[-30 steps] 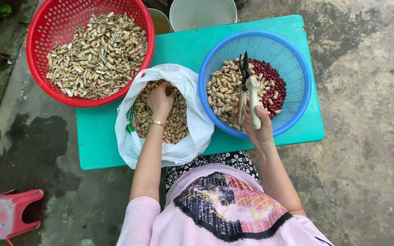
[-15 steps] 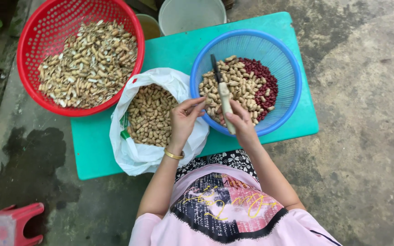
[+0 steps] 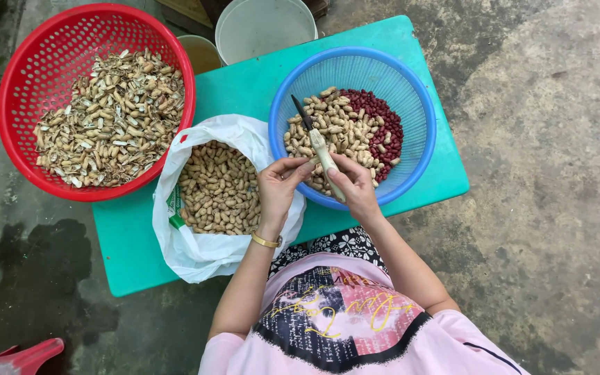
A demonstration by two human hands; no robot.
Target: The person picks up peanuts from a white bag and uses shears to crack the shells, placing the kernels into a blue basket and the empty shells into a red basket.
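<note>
My left hand pinches a peanut at the near rim of the blue basket, thumb and fingers closed on it. My right hand grips a small knife with a pale handle, its dark blade pointing away over the basket. The blue basket holds a heap of pale peanuts and shelled red kernels. Left of my hands, a white plastic bag lies open, full of unshelled peanuts.
A red basket of empty shells stands at the far left of the low teal table. A white bucket and a small cup sit behind the table. Wet concrete floor surrounds it; a red stool is at bottom left.
My left hand left the white bag with a peanut and came across to the blue basket's rim. My right hand with the knife swung down to meet it.
</note>
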